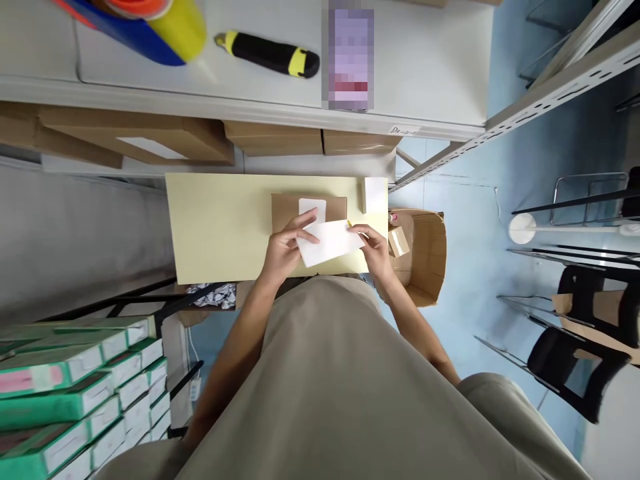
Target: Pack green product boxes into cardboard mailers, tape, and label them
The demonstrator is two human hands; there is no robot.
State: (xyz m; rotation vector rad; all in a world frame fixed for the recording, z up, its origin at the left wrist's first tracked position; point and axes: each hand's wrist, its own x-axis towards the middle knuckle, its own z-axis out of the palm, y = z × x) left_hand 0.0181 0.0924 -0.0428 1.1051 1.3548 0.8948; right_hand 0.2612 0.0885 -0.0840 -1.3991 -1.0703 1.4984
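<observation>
Between my two hands a blank white sheet (329, 243), perhaps a label, is stretched at a slight tilt. My left hand (281, 255) pinches its left end, with the index finger extended above it. At the upper right corner, my right hand (376, 252) grips the sheet, where a small yellow bit shows by the fingertips. Just beyond lies a brown cardboard box (285, 208) with a white label (312, 207) on top; my hands and the sheet cover its near part. The box rests on a pale yellow tabletop (220, 230).
A small white stack (375, 195) stands at the table's right corner. An open carton (429, 257) sits right of the table. On the shelf (425, 67) above lies a black-and-yellow utility knife (267, 53). Green-and-white boxes (85, 393) are piled lower left; chairs (575, 347) stand right.
</observation>
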